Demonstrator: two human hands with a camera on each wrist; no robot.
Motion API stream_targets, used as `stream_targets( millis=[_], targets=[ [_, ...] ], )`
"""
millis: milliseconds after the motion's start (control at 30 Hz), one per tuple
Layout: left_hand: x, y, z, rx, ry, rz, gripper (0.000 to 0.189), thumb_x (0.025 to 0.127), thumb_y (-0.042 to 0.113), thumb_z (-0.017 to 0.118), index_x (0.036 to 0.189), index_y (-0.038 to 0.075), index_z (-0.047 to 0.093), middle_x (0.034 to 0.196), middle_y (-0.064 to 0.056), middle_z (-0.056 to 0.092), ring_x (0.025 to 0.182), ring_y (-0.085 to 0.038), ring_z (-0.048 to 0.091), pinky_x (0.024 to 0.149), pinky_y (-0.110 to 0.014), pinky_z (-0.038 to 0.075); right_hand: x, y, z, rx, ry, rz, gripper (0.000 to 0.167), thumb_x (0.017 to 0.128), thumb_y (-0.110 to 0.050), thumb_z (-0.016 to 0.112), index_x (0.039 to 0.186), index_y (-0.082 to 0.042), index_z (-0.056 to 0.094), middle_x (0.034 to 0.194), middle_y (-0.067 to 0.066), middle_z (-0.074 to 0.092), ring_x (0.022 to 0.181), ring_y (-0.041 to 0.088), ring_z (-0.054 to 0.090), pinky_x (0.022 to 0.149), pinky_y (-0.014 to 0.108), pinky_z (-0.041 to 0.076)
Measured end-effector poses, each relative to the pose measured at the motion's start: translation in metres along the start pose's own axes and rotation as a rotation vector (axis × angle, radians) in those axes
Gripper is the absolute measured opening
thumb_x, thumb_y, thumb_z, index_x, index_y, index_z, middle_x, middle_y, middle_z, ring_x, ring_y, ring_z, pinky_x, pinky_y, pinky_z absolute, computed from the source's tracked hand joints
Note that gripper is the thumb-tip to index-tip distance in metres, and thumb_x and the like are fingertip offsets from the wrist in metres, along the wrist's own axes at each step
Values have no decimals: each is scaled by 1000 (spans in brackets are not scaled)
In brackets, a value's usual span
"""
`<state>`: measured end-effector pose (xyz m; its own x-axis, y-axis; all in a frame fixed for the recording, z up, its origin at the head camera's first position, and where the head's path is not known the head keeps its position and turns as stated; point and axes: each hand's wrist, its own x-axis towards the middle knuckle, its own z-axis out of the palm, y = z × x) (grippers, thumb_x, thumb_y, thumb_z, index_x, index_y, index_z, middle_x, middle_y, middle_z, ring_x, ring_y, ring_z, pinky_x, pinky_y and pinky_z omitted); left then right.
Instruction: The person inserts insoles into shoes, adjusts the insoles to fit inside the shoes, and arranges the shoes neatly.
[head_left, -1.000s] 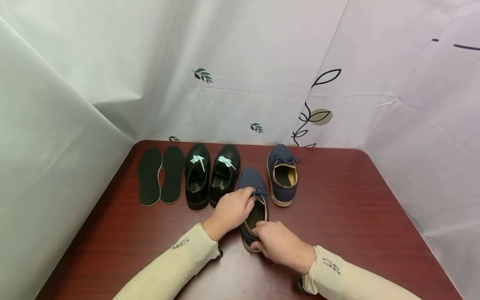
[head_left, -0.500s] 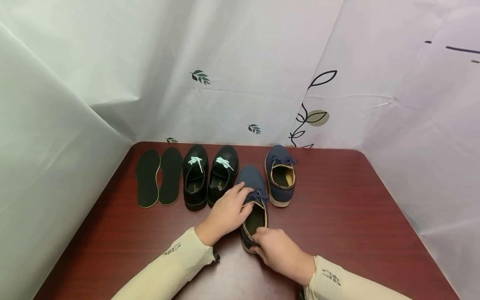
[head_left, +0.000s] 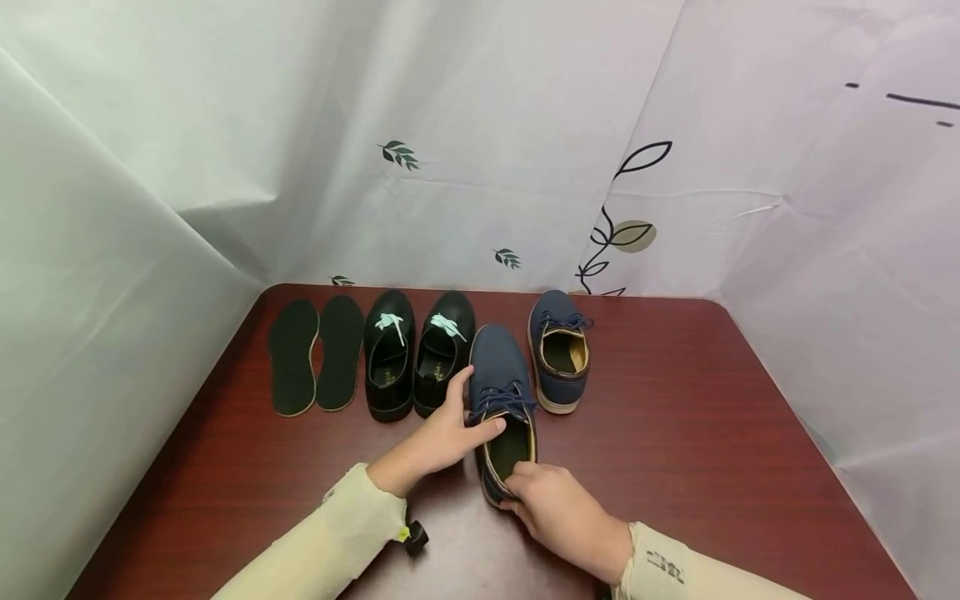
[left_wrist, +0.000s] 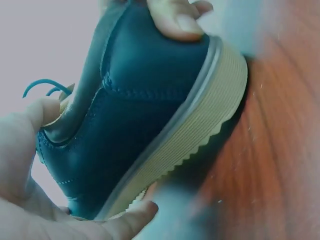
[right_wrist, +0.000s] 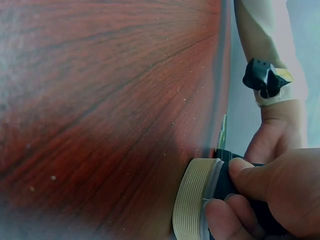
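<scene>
A navy lace-up shoe (head_left: 497, 358) is between both hands in the head view, its toe pointing away. My left hand (head_left: 435, 437) grips its left side, the thumb at the collar near the laces. In the left wrist view, a finger reaches under the ribbed tan sole (left_wrist: 175, 130), and the front is tilted up off the table. My right hand (head_left: 562, 512) pinches the heel, thumb outside and fingers over the collar. The right wrist view shows those fingers against the heel (right_wrist: 192, 200). A dark insole (head_left: 510, 446) shows inside the shoe.
The matching navy shoe (head_left: 562, 387) stands just right, farther back. Two black shoes (head_left: 388, 392) (head_left: 450, 312) with pale green laces stand left, beside two loose dark insoles (head_left: 292, 358) (head_left: 341, 350). White sheeting (head_left: 450, 208) surrounds the reddish-brown table (head_left: 675, 400).
My left hand has slid from over the laces to the shoe's left side. The shoe's toe has risen and the laces are now uncovered. My right hand has stayed at the heel.
</scene>
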<state>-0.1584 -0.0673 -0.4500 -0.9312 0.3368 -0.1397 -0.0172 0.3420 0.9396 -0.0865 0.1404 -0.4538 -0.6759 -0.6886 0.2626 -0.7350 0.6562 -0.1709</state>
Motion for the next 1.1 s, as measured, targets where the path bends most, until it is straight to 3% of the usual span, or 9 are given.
stream_targets(
  millis=[233,433,833,1100],
  targets=[
    [-2,-7,-1,-178,-33,-7,104,87,34,78,160,28,4,147,-22,44,113,-29,62,91,-38,52,-2,0,-1,38,12,-12,10,86,-21,80,85,-21,70,79,-11,57,74,4,61,66,21,52],
    [-4,-9,-1,-260,-61,28,105,85,26,81,159,31,7,146,-23,43,113,-29,62,87,-34,53,-4,2,2,4,46,-44,12,85,-22,80,84,-21,69,79,-11,56,73,5,60,66,21,51],
    [-9,-7,0,-284,-70,101,106,84,24,83,159,30,9,148,-24,38,120,-32,59,90,-38,54,-8,5,3,-87,100,-104,18,83,-27,81,81,-22,64,76,-10,52,64,9,54,60,23,48],
    [-11,8,0,-294,-52,134,107,81,26,85,158,37,13,151,-18,38,121,-30,59,95,-41,53,-11,8,-8,-135,215,-151,22,78,-24,85,81,-20,63,77,-9,50,63,10,51,59,23,48]
  ],
)
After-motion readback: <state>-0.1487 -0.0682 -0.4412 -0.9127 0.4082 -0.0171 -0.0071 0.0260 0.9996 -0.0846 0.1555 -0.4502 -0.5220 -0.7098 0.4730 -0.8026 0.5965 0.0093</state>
